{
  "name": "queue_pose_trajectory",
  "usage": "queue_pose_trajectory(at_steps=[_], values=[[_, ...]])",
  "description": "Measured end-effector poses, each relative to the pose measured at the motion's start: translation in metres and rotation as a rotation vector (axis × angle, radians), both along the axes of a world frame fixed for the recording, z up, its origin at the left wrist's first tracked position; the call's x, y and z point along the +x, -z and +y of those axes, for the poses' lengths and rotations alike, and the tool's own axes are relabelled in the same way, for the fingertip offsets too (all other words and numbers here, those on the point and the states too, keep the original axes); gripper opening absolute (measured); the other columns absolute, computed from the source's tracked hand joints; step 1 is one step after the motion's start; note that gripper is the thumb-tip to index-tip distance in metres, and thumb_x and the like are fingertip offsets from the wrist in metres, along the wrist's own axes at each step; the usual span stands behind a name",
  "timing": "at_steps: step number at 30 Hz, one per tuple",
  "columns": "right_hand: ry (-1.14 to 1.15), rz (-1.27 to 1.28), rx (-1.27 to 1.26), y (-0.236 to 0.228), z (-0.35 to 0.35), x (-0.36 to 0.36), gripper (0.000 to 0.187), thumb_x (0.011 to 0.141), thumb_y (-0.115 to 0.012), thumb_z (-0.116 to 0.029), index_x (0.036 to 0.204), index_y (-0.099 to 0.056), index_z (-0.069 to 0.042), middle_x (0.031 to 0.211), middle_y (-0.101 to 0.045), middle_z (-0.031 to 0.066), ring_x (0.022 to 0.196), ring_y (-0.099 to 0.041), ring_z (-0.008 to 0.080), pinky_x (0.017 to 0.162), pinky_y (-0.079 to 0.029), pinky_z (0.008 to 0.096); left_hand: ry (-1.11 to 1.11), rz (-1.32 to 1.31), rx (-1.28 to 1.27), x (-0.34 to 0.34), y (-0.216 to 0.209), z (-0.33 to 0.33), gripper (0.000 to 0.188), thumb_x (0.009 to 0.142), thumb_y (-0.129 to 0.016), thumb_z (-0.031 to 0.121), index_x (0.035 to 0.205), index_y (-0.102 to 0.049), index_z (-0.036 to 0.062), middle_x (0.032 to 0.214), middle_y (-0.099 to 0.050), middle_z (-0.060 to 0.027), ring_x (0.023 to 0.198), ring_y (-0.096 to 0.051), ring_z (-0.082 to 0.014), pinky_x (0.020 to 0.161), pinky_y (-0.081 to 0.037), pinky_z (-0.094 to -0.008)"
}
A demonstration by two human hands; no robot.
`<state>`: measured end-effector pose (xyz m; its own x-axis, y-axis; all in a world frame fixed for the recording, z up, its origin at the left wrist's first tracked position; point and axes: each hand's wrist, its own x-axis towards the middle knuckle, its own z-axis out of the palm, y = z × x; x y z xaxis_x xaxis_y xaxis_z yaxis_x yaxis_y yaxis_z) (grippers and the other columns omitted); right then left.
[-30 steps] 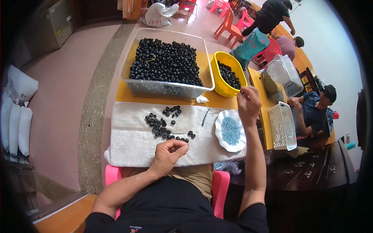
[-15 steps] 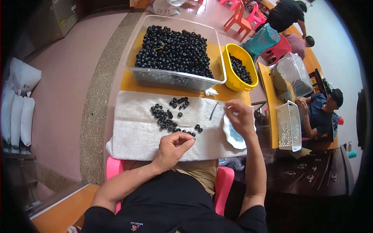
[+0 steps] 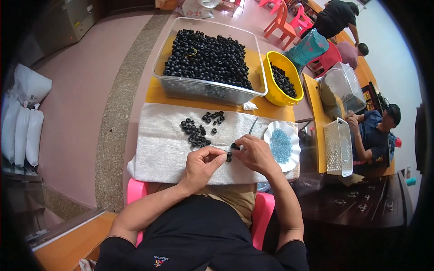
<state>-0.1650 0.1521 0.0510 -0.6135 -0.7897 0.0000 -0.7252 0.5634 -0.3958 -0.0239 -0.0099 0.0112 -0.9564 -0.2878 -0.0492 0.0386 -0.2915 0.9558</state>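
Small round black parts with holes (image 3: 195, 134) lie in a loose cluster on a white towel (image 3: 153, 153). My left hand (image 3: 201, 167) is closed in a pinch at the towel's middle, with a couple of black parts (image 3: 229, 156) at its fingertips. Just right of it, my right hand (image 3: 255, 154) reaches down with thumb and forefinger together at another black part (image 3: 234, 146). Beside that hand stands a white scalloped plate (image 3: 295, 149) holding tiny light-blue pieces (image 3: 281, 147). A thin dark strip (image 3: 254, 124) lies on the towel behind my right hand.
Beyond the towel stands a clear plastic bin (image 3: 208, 90) full of black parts, next to a yellow tub (image 3: 282, 99) with more. At right are a white perforated basket (image 3: 339, 153) and a seated person (image 3: 377, 135). White sacks (image 3: 27, 135) stand on the left floor.
My right hand has moved from above the plate, left and nearer, to the black parts by my left hand. The plate is now uncovered. My left hand keeps its pinch; the view has shifted slightly.
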Motion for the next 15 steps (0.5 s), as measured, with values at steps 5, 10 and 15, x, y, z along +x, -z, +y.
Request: queue_pose_trajectory(at_steps=[5,10,15], values=[[-0.002,0.027,0.023,-0.004,-0.011,-0.002,0.021,0.079,-0.073,-0.023,0.093,-0.07,-0.006,0.089,-0.067,0.0118,0.083,-0.067,0.0305,0.074,-0.052,0.0403,-0.006,-0.011,0.032,-0.002,0.006,-0.003,0.015,0.092,-0.069,0.011,0.101,-0.069,0.0,0.088,-0.07,-0.0035,0.078,-0.062,-0.0052,0.069,-0.049,-0.0195],[-0.046,0.099,-0.059,0.001,-0.031,-0.012,0.019,0.082,-0.07,-0.021,0.094,-0.071,-0.006,0.091,-0.068,0.0127,0.084,-0.067,0.0322,0.074,-0.052,0.0415,-0.013,-0.007,0.024,-0.002,0.005,-0.003,0.015,0.092,-0.069,0.011,0.101,-0.068,-0.0001,0.088,-0.07,-0.0039,0.079,-0.063,-0.0062,0.071,-0.051,-0.0203],[-0.051,0.171,-0.035,0.026,-0.054,-0.027,0.025,0.085,-0.065,-0.023,0.105,-0.071,-0.01,0.094,-0.067,0.0141,0.084,-0.067,0.0337,0.072,-0.052,0.0438,-0.009,-0.003,0.042,-0.004,0.005,-0.001,0.014,0.092,-0.069,0.011,0.101,-0.069,0.0002,0.088,-0.07,-0.0037,0.079,-0.063,-0.0061,0.07,-0.051,-0.0203]])
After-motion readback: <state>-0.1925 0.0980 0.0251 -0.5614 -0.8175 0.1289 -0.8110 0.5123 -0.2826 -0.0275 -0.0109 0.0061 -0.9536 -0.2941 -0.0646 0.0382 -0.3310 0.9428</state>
